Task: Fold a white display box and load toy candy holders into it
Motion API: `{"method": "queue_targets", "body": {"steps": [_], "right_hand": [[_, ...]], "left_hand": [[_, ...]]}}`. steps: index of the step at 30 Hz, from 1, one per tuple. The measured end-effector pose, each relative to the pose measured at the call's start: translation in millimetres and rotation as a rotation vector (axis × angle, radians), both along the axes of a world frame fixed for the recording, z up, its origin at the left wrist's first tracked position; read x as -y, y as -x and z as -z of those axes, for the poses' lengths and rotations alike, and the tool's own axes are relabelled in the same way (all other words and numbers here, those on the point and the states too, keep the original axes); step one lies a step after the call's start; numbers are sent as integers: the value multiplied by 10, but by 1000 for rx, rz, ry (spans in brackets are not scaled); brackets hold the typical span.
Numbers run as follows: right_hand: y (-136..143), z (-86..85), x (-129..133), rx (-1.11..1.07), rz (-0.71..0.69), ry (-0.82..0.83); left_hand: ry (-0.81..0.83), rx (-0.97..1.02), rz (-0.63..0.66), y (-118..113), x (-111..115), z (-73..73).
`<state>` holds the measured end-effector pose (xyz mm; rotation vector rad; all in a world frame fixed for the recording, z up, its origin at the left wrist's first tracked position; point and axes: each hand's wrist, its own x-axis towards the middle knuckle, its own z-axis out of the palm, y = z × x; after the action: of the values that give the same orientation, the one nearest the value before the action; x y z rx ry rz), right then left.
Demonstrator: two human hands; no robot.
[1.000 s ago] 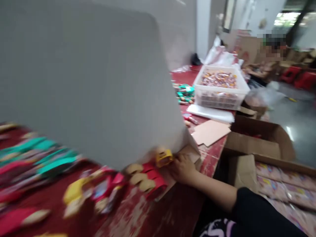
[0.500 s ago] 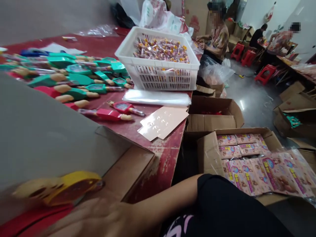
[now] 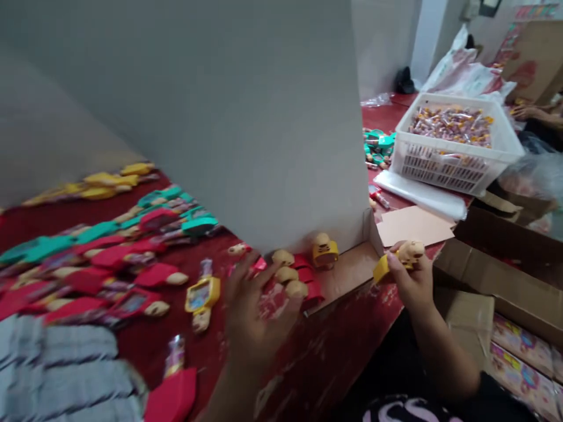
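My right hand pinches a yellow toy with a beige animal head, just beyond the right end of an open cardboard box. Inside that box lie several red toys side by side, their beige heads toward me, and one yellow toy leans near the back wall. My left hand reaches over the box's left end with fingers spread beside the red toys' heads; whether it touches them is blurred. Left of it, a yellow toy with a picture window lies on the red table.
A tall grey lid panel stands behind the box. Red toys, green toys and yellow toys spread at left. A white basket of wrapped pieces stands right, above a plastic roll. Cartons flank the table.
My view has swung left, bringing the box's inside and both hands into sight. My right hand, earlier blurred by a yellow toy and a red one, now holds a yellow toy at the right.
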<state>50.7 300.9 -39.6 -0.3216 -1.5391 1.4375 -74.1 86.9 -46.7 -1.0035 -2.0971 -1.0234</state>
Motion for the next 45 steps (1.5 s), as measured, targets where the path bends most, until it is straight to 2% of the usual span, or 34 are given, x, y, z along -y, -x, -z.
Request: {"method": "queue_targets", "body": {"steps": [3,6,9,12,16,18,21,23,26,29,30,32,34,37,39,40,42,45], "right_hand": [[219,163,95,-37,-36,-18],[452,366,214,-221,-17,-77],[614,527,318,-336,-78,-197],[642,624,383,-321,-144,-345],[584,633,388,-283,-187,-493],[608,583,365,-217,-175,-492],[751,496,342,-61,-21,-406],[881,474,364,18,77,-403],[1045,516,460,40,92,-582],[1131,579,546,9,109,-721],[1144,591,558,10,117,-735],[1158,599,562,17,123,-746],[1169,600,558,19,122,-752],[1229,616,571,45,121,-738],[1313,632,591,70,122,-718],[1362,633,599,82,117,-708],[1443,606,609,100,67,-707],[1410,463,633,95,-28,-747]], "left_hand": [[23,-152,79,69,-136,115],[-58,-200,115,113,-264,219],[-110,-210,117,107,-291,244],[-104,-220,133,99,-269,235],[-104,-222,124,112,-261,248],[-112,-218,120,122,-267,266],[-122,-209,125,129,-273,286],[-124,-199,132,121,-271,288],[-82,-182,143,101,-236,277],[-18,-206,141,155,-86,301],[-15,-215,98,209,9,333],[-47,-191,-110,380,272,449],[-65,-77,-443,614,604,641],[82,85,-732,945,1079,993],[194,127,-776,1065,1285,1169],[215,135,-783,1087,1346,1211],[203,140,-778,1068,1411,1181],[85,92,-789,892,1458,885]]}}
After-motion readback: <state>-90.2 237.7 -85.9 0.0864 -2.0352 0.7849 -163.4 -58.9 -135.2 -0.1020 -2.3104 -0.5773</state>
